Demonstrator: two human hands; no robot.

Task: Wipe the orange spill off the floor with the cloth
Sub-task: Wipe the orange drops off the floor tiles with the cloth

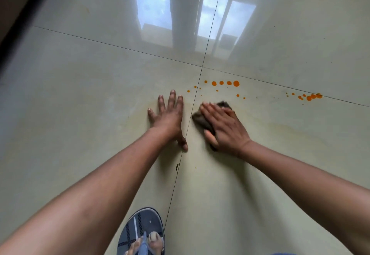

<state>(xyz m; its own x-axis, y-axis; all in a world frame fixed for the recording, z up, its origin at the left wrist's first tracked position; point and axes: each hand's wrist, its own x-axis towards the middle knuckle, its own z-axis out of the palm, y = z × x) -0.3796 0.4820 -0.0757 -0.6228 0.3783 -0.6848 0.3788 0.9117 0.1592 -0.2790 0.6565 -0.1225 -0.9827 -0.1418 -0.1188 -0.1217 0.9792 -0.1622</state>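
Orange drops dot the glossy pale floor tiles just beyond my hands. A second cluster of orange drops lies farther right along a grout line. My right hand presses flat on a dark crumpled cloth, which shows at the fingertips and beside the thumb. The cloth sits a little short of the nearest drops. My left hand rests flat on the floor to the left of the cloth, fingers spread, holding nothing. A faint yellowish smear arcs across the tile to the right.
A foot in a blue-grey patterned sandal stands at the bottom centre. Dark grout lines cross near the spill. A dark edge runs along the upper left. Window reflections shine on the tiles ahead.
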